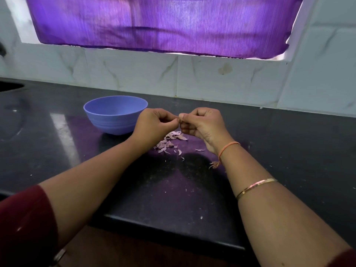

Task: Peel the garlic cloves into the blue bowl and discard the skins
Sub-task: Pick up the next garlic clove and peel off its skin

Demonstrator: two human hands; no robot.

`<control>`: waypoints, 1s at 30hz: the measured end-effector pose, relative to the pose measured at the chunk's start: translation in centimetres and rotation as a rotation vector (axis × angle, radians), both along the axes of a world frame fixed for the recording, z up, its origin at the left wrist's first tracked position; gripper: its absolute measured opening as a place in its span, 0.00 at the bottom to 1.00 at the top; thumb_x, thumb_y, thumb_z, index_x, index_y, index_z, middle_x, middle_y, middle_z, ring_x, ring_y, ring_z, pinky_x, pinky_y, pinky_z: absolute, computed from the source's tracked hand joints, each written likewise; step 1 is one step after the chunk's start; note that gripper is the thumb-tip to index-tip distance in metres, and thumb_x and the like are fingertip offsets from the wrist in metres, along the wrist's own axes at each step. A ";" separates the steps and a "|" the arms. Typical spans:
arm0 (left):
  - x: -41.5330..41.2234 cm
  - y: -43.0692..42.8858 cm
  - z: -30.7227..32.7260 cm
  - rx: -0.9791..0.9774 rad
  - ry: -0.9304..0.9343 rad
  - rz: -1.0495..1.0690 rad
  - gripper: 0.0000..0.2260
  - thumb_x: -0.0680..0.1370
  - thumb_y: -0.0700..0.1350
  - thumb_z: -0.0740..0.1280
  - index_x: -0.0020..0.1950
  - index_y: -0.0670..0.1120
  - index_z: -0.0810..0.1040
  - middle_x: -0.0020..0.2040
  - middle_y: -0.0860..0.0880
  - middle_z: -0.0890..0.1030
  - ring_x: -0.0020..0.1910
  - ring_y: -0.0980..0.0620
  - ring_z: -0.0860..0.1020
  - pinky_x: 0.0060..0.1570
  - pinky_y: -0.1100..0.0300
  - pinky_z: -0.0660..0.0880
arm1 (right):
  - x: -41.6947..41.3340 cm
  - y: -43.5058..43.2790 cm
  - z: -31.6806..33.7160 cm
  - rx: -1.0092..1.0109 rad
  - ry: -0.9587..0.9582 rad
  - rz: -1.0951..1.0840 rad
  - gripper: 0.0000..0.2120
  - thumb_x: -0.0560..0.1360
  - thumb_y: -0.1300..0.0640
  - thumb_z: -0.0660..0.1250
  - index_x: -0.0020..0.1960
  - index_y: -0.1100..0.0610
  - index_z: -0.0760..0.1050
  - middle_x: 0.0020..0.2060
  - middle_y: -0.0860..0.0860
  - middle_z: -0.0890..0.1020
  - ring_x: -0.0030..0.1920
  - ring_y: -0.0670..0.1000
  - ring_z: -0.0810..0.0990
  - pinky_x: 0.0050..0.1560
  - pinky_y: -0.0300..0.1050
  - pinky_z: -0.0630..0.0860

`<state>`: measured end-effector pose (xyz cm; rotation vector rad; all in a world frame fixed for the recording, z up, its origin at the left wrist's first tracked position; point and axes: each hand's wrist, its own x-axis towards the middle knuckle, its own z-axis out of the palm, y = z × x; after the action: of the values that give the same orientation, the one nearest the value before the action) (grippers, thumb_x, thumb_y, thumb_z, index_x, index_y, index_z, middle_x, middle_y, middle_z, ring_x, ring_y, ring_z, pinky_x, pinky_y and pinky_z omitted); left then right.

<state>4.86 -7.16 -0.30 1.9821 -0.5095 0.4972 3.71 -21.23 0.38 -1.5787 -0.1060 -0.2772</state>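
Note:
My left hand (pixel 154 124) and my right hand (pixel 202 125) meet fingertip to fingertip above the black counter, both with curled fingers pinching a small garlic clove (pixel 180 120) that is almost hidden between them. The blue bowl (pixel 115 114) stands on the counter just left of my left hand; its inside is not visible from here. A heap of pinkish garlic skins (pixel 170 141) lies on the counter directly under my hands.
The black counter (pixel 77 151) reaches back to a white tiled wall (pixel 221 81) under a window with a purple curtain (pixel 163 24). Its front edge runs near my elbows. A dark sink opening (pixel 9 86) shows at the far left.

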 end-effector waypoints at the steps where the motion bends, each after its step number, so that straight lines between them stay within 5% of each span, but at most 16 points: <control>1: 0.0 0.0 0.0 0.004 0.002 0.002 0.03 0.74 0.40 0.70 0.45 0.44 0.83 0.33 0.54 0.80 0.32 0.58 0.77 0.35 0.66 0.76 | 0.0 0.0 0.0 0.004 0.001 0.002 0.09 0.70 0.65 0.71 0.33 0.62 0.75 0.31 0.59 0.81 0.29 0.51 0.80 0.36 0.44 0.81; 12: 0.1 0.0 0.0 0.010 0.005 0.018 0.02 0.73 0.39 0.70 0.43 0.43 0.83 0.32 0.54 0.80 0.32 0.54 0.77 0.32 0.68 0.75 | -0.2 0.2 -0.2 0.008 0.008 0.002 0.06 0.70 0.66 0.71 0.37 0.67 0.77 0.31 0.59 0.80 0.29 0.50 0.80 0.36 0.42 0.80; 18: 0.1 0.0 0.1 -0.029 0.023 0.027 0.02 0.73 0.40 0.71 0.43 0.45 0.83 0.35 0.50 0.82 0.39 0.43 0.82 0.40 0.57 0.79 | -0.3 0.2 0.0 0.011 -0.003 0.006 0.04 0.71 0.66 0.70 0.39 0.66 0.78 0.32 0.58 0.81 0.30 0.50 0.80 0.38 0.43 0.81; 30: 0.2 -0.1 0.1 -0.023 0.022 0.076 0.03 0.73 0.42 0.71 0.43 0.44 0.83 0.35 0.50 0.82 0.40 0.45 0.82 0.44 0.51 0.80 | -0.5 0.6 0.0 -0.083 -0.017 0.041 0.02 0.72 0.67 0.69 0.41 0.65 0.75 0.33 0.57 0.80 0.34 0.51 0.80 0.40 0.43 0.81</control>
<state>5.07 -7.22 -0.21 1.9882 -0.4140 0.5252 3.23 -20.65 0.43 -1.6543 -0.1654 -0.2569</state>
